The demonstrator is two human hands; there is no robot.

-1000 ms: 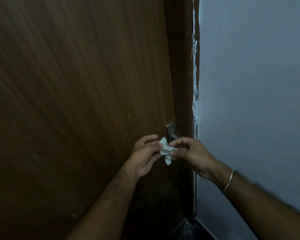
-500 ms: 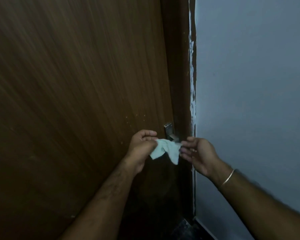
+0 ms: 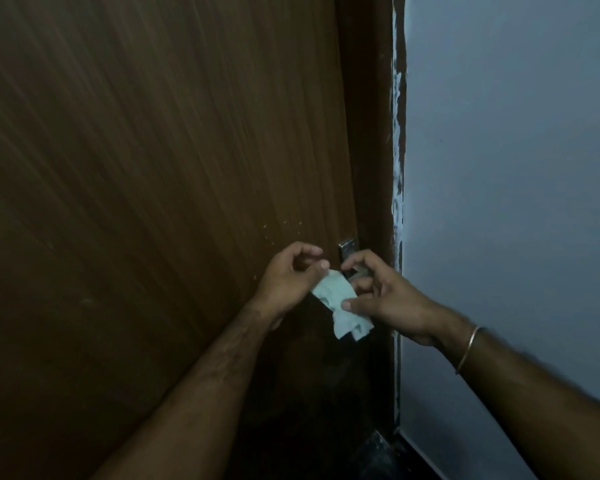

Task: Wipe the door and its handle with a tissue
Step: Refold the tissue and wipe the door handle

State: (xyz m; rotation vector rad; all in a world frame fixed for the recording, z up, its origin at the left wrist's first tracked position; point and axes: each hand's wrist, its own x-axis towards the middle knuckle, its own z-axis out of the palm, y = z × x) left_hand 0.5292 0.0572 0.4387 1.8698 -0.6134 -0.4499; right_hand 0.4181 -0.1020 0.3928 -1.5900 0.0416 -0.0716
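Observation:
A dark brown wooden door (image 3: 153, 168) fills the left of the view. Its metal handle (image 3: 347, 249) sits near the door's right edge, partly hidden behind my fingers. A crumpled pale tissue (image 3: 340, 306) hangs in front of the door just below the handle. My left hand (image 3: 288, 278) pinches the tissue's upper left corner. My right hand (image 3: 385, 292) grips its right side with the thumb on the lower part. Both hands are a little in front of the door, right at the handle.
The dark brown door frame (image 3: 371, 133) runs down beside the door, with chipped white paint along its edge. A grey-blue wall (image 3: 516, 168) fills the right side. Dark floor (image 3: 378, 452) shows at the bottom.
The tissue was bunched small between both hands, then pulled out wide. Now it hangs lower and more unfolded, and my right thumb has moved down along it.

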